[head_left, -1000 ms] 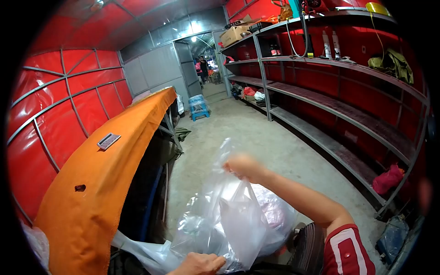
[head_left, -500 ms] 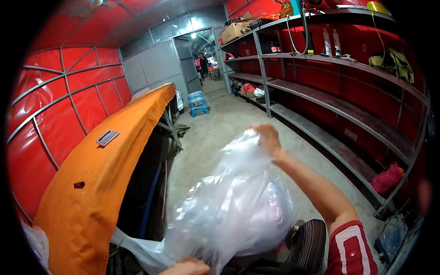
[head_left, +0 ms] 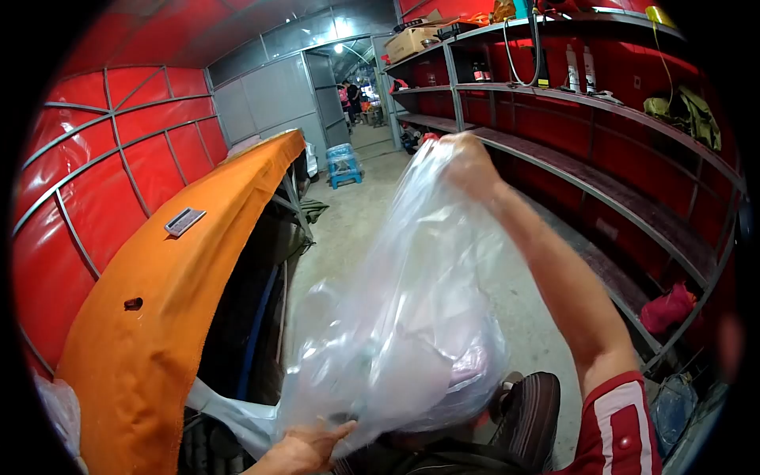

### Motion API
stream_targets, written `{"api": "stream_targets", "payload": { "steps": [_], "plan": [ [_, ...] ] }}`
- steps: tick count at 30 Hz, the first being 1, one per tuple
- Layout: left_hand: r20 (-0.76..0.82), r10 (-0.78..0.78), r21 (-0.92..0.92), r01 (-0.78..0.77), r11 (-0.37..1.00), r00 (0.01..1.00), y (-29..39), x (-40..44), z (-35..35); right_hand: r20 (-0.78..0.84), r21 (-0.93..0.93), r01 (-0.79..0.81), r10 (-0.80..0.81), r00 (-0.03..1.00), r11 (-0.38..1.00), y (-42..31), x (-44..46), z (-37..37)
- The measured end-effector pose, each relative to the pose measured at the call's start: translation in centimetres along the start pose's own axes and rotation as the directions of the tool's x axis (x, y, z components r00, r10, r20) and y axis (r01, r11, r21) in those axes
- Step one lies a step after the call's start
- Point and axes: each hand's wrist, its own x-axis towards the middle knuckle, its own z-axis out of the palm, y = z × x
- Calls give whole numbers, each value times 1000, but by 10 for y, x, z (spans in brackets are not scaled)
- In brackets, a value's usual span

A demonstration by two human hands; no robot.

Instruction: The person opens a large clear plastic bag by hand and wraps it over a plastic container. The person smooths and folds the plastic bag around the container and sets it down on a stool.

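Note:
A large clear plastic bag (head_left: 412, 317) bulges in front of me, with pale pinkish contents showing dimly through its lower part. My right hand (head_left: 469, 166) is closed around the gathered top of the bag and holds it up at arm's length. At the bottom left of the bag, my left hand (head_left: 305, 450) grips the film, its index finger stretched along the plastic; the other fingers are partly hidden. A whitish strip of plastic (head_left: 233, 412) runs leftward from near this hand. My shoe or trouser leg, dark and striped, shows beside the bag.
An orange-covered table (head_left: 170, 277) on the left carries a small flat device (head_left: 184, 222) and a dark brown object (head_left: 133, 303). Metal shelves (head_left: 586, 176) line the right wall. Blue stools (head_left: 343, 166) stand near the doorway, where people appear beyond. A pink bundle (head_left: 667, 307) sits low right.
My right hand has risen, pulling the bag's top upward and stretching it taller. My left hand has come further into view at the bag's lower left.

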Motion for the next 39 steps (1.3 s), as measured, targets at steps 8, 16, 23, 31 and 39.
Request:
{"api": "stream_targets", "payload": {
  "steps": [8, 16, 23, 31, 39],
  "plan": [
    [7, -92, -67, 92, 993, 996, -14, 35, 41, 141, 951, -78, 193, 971, -301, 53, 33, 1],
    [-351, -194, -904, -277, 327, 916, -82, 10, 45, 89, 837, -197, 229, 969, 510, 83, 45, -87],
    [-611, -220, -677, -358, 644, 761, 14, 65, 35, -345, 89, -102, 127, 930, 991, 113, 28, -93],
    [-968, -203, -223, 132, 966, -148, -39, 33, 3, -81, 226, -192, 214, 973, 955, 95, -37, -121],
    [-741, -632, -95, -967, -235, 226, -44, 18, -9, -7, 247, -261, 271, 962, 933, 86, -65, -137]
  ]
}}
